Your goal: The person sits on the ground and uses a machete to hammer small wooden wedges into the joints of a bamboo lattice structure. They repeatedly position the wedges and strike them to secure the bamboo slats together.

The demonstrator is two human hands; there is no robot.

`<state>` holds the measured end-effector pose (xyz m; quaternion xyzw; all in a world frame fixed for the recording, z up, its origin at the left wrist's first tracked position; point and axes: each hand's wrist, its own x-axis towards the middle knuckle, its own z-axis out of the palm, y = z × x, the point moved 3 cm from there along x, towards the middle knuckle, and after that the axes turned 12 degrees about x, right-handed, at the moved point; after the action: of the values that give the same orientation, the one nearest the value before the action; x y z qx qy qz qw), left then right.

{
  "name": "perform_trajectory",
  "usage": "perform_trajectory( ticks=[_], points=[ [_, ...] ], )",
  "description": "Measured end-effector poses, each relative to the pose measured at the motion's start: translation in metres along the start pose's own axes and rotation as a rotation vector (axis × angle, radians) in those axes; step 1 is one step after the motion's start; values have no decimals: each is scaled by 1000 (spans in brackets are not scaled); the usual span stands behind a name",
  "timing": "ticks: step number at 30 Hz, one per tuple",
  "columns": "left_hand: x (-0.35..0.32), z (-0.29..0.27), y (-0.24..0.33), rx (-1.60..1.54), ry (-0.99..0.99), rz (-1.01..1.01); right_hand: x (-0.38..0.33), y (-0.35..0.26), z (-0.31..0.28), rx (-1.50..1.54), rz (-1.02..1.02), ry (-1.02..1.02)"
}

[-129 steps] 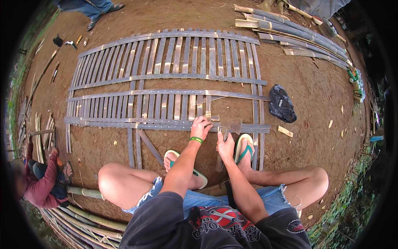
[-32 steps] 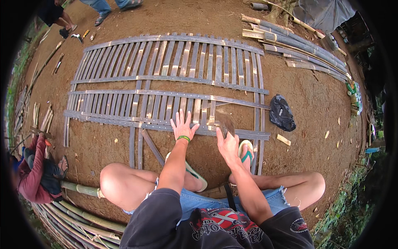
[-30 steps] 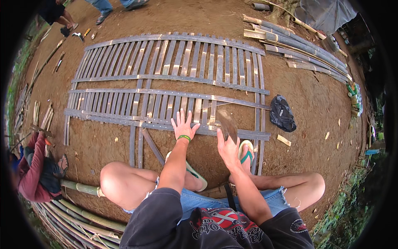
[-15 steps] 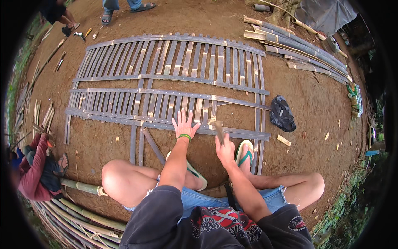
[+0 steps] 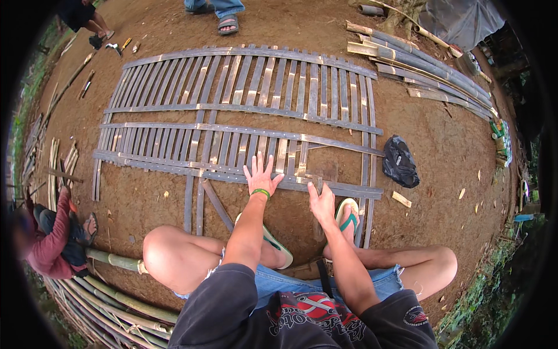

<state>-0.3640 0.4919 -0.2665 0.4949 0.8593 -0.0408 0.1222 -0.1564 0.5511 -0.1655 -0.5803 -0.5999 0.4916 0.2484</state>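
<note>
Two long panels of dark split-bamboo slats lie on the ground before me, the far panel beyond the near panel. My left hand rests with fingers spread on the near panel's front rail, beside a pale slat. A green band circles that wrist. My right hand is closed round a hammer, whose handle sticks out below the fist. Its upper end is blurred by motion over the front rail, near the last fitted slat. Whether it touches the bamboo I cannot tell.
A black plastic bag lies off the panels' right end. Split bamboo lengths are piled at the back right, bamboo poles at the near left. A person in a red sleeve sits at left; another person's sandalled foot shows beyond the panels.
My right hand and the hammer have shifted slightly right, and the hammer has swung. The left hand stays on the rail. Beyond the panels, the person's feet have moved right.
</note>
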Motion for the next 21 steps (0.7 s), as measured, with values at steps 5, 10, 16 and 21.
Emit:
perform_trajectory(
  ticks=[5, 10, 16, 21],
  points=[
    [0, 1, -4, -7, 12, 1, 10, 21, 5, 368, 334, -118],
    [1, 2, -8, 4, 1, -11, 20, 6, -13, -134, 329, -357],
    [0, 5, -7, 14, 5, -5, 16, -21, -20, -74, -170, 17],
    [1, 5, -3, 12, -6, -8, 4, -21, -6, -190, 41, -152]
  ],
)
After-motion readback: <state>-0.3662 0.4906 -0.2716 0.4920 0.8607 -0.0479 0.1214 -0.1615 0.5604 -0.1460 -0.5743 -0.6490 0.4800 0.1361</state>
